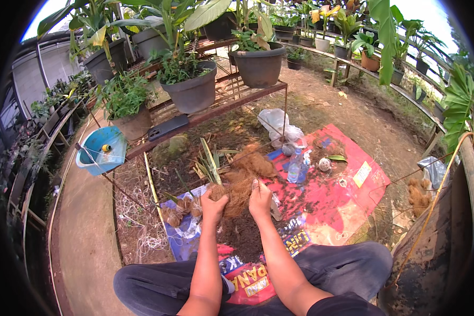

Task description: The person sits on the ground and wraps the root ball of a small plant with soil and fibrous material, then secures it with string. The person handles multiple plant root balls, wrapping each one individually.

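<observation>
My left hand (pixel 213 207) and my right hand (pixel 260 198) grip a loose tuft of brown coconut fibre (pixel 238 195) between them. In my left hand a fibre-covered root ball (pixel 218 191) also shows, and a variegated, pointed leaf (pixel 211 164) rises behind it. More coconut fibre (pixel 254 161) lies beyond my hands. Dark soil (pixel 241 237) is heaped below them on a printed banner (pixel 363 193). Several fibre-wrapped balls (pixel 173 217) sit left of my left hand. A plastic bottle (pixel 295 166) and a ball of string (pixel 325 164) are to the right.
A metal rack (pixel 241 96) with potted plants (pixel 191 85) stands ahead. A blue basin (pixel 98 146) holding a yellow roll hangs at its left corner. Tangled string (pixel 152 240) lies left of the banner, a clear plastic bag (pixel 278 122) behind it, a wooden post (pixel 438 237) at right.
</observation>
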Tool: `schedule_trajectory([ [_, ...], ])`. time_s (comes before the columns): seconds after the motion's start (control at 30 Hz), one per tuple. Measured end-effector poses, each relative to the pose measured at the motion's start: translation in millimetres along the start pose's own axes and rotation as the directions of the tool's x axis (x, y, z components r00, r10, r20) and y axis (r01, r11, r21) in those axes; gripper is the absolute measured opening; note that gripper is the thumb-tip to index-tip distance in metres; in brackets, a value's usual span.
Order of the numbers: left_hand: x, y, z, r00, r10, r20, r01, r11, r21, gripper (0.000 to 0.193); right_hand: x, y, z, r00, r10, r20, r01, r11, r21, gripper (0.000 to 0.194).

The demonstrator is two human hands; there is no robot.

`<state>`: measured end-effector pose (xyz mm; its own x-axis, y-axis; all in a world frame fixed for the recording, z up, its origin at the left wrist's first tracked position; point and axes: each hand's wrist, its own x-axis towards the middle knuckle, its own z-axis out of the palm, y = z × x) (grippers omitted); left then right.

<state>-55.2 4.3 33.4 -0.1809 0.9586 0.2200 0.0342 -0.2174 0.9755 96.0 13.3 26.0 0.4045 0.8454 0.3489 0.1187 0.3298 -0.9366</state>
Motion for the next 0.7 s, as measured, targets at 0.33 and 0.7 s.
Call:
schedule_trajectory([
  [0.33,1.1,-5.5,0.5,0.970,0.205,-0.130,-0.211,0.977,-0.032,0.025,-25.0,-57.7,17.1,0.938,-0.333,0.092,0.342,0.935,-0.100,0.011],
  [0.7,14.6,-23.8,-36.5,0.965,0.131,-0.228,-0.166,0.975,-0.145,0.026,-65.2,-69.7,49.6,0.849,-0.481,0.219,0.515,0.845,-0.145,0.014],
])
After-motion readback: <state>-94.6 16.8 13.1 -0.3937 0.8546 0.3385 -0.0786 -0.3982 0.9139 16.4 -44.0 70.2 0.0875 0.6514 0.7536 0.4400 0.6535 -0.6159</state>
